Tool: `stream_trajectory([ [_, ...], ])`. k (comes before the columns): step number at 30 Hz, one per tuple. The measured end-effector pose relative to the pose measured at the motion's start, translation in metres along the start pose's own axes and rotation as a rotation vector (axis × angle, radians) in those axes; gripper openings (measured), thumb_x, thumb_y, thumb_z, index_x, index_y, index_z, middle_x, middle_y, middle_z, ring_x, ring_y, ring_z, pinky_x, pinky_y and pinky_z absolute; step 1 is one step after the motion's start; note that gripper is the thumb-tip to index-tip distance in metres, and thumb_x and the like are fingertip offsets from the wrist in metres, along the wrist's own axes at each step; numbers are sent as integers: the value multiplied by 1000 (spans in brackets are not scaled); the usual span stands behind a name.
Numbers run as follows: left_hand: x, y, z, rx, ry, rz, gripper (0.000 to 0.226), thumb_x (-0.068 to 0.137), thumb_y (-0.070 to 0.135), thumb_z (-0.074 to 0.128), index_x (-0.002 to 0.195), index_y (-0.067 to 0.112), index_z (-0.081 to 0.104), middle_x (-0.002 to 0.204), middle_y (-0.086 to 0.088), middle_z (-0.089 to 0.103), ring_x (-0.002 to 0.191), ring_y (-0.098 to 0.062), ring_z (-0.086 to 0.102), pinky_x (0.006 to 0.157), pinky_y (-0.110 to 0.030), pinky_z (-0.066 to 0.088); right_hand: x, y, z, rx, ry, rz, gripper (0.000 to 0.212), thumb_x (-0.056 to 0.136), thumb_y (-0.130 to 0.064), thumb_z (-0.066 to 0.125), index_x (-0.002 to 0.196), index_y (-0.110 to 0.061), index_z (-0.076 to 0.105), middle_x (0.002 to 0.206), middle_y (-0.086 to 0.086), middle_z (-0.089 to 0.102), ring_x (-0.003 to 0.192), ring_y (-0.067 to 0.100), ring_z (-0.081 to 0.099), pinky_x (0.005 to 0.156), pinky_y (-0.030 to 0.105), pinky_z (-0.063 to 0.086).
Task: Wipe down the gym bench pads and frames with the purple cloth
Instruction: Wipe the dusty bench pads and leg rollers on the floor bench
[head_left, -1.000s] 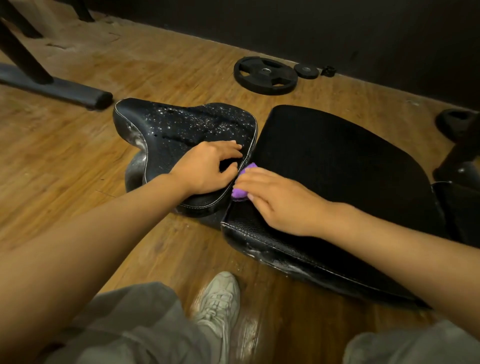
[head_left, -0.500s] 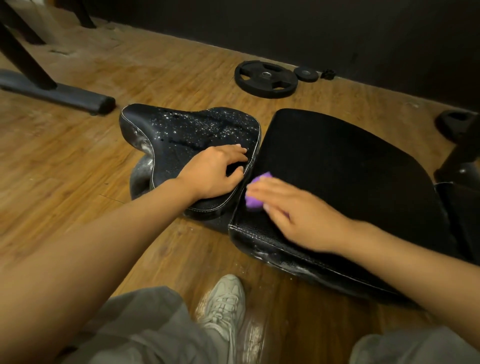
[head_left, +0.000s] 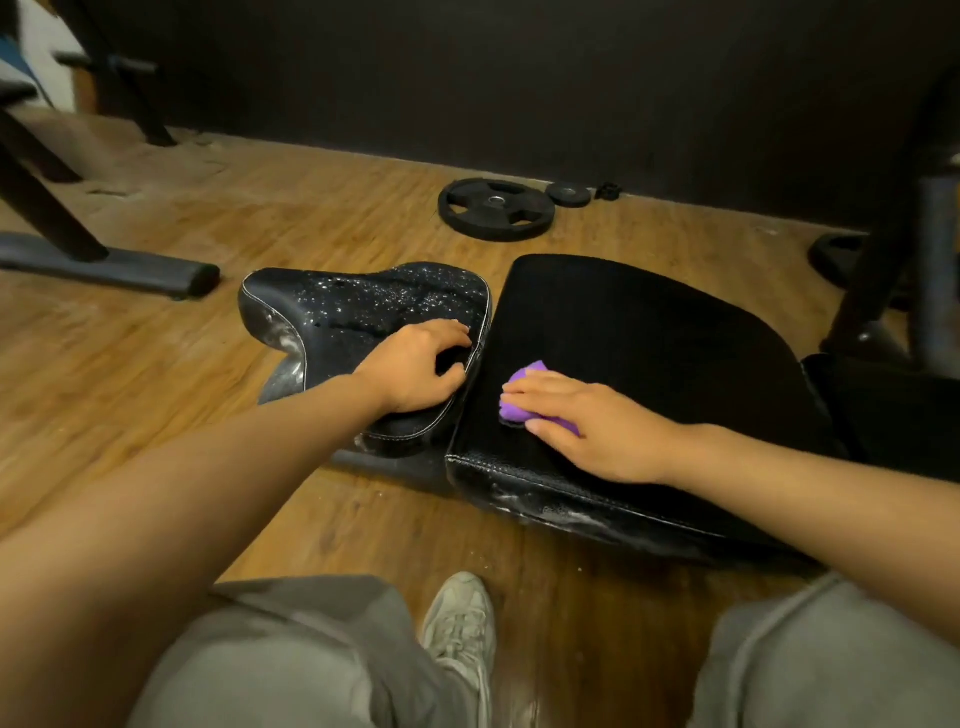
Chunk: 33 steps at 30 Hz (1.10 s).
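Right hand (head_left: 587, 421), fingers flat on the purple cloth (head_left: 524, 387), has slid inward off the big pad's (head_left: 675, 353) left edge, so that pad's getting wiped, while the left hand (head_left: 415, 366) still grips the wet seat pad (head_left: 353, 306).

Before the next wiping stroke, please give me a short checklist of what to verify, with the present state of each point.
1. Purple cloth under right hand, flat on the back pad: ok.
2. Left hand steadies the seat pad: ok.
3. Seat pad free of droplets: not ok, still speckled.
4. Back pad's front edge clean: not ok, white residue.
5. Frame wiped: cannot tell.
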<state>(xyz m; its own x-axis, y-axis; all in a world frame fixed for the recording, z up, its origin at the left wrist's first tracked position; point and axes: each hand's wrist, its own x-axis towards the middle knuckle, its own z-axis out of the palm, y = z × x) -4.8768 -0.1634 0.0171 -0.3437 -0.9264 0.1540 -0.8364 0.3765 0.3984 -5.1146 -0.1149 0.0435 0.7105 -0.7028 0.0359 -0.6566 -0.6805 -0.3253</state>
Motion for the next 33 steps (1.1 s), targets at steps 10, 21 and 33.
stream_trajectory([
  [10,-8,8,-16,188,-136,-52,63,93,39,57,145,9,38,154,-7,31,144,-19,24,118,-26,17,52,-1,-29,57,13,72,27,97,-16,51,120,-12,65,126,1,61,119,14,53,100,15,34],
  [21,-52,-28,-39,249,21,-323,69,96,48,44,151,10,27,159,-5,21,147,-19,18,119,-28,11,151,7,28,201,258,362,28,101,-15,37,117,0,53,133,11,47,123,26,44,100,32,37],
  [33,-23,-70,-22,164,164,-240,86,83,68,20,146,13,40,156,-2,30,146,-16,20,118,-26,5,264,61,16,212,153,711,39,99,-16,37,137,-13,47,138,10,44,123,33,46,97,34,42],
])
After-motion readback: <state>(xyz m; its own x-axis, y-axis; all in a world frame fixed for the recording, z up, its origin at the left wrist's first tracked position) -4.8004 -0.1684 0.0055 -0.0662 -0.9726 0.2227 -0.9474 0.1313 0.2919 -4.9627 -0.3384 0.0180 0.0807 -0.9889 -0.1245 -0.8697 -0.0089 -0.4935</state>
